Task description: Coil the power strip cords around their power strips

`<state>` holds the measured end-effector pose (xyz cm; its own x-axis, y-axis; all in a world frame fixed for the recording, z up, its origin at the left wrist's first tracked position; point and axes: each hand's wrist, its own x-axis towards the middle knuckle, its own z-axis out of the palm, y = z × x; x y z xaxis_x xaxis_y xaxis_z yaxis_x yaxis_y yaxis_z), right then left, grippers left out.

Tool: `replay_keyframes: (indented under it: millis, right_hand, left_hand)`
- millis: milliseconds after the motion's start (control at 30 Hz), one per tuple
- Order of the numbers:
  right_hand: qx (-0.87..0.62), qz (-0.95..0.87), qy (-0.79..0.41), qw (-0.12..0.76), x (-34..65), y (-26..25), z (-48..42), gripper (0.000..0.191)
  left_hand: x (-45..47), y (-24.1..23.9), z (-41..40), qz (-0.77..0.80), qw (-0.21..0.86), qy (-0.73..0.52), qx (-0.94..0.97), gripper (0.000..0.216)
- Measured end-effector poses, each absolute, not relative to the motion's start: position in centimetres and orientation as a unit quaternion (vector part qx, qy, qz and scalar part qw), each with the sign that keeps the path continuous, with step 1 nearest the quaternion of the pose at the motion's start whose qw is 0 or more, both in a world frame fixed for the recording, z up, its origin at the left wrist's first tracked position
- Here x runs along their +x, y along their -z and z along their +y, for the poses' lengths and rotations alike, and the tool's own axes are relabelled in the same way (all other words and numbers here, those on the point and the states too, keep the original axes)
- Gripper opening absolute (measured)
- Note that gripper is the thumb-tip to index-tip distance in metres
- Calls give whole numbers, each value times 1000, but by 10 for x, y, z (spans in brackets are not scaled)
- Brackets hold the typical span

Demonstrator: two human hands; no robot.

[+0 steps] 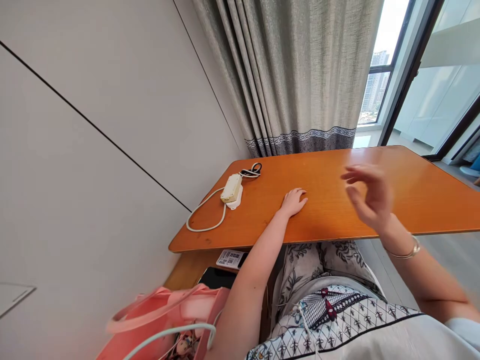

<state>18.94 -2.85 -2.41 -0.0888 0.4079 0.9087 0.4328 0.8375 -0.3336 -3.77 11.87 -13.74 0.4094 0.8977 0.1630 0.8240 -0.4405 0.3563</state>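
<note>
My left hand [294, 202] lies palm down on the orange-brown wooden table [318, 175], its fingers stretched out and nothing in it. My right hand [369, 195] is raised over the table's right half, slightly blurred by motion. Its fingers bend forward with the thumb apart, and nothing shows between them. A bracelet [407, 250] circles that wrist. To the left of my left hand sits a white power strip [232, 189] with a pale cord [202, 229] looped around it and a dark plug [250, 172] behind.
A pink bag [168, 305] with small items inside stands at the lower left. Near it, below the tabletop, lie a dark phone-like slab [217, 278] and a printed white card or box [230, 259]. A wall [93, 150] borders the left, a grey curtain [307, 75] the far side.
</note>
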Motion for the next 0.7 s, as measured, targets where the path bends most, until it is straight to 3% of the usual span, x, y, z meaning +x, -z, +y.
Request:
replay_keyframes:
  millis: [67, 133, 233, 300, 533, 700]
  right_hand:
    - [-323, -774, -27, 544, 180, 46, -15, 34]
    - [-394, -817, -76, 415, 174, 76, 0, 37]
    - [-481, -847, -118, 193, 169, 116, 14, 59]
    - [-512, -842, -107, 128, 166, 132, 17, 65]
    - [-517, -842, -51, 147, 161, 141, 13, 59]
    - [-513, -843, -55, 154, 163, 141, 14, 57]
  left_hand:
    - [-38, 137, 118, 519, 112, -165, 831, 41]
    - [-38, 137, 118, 519, 111, -164, 832, 40]
    - [-38, 136, 117, 518, 109, -167, 832, 40]
    - [-37, 136, 116, 518, 108, -172, 831, 40]
    - [-51, 125, 131, 526, 104, -187, 823, 41]
    - [-104, 100, 153, 635, -39, -194, 746, 51]
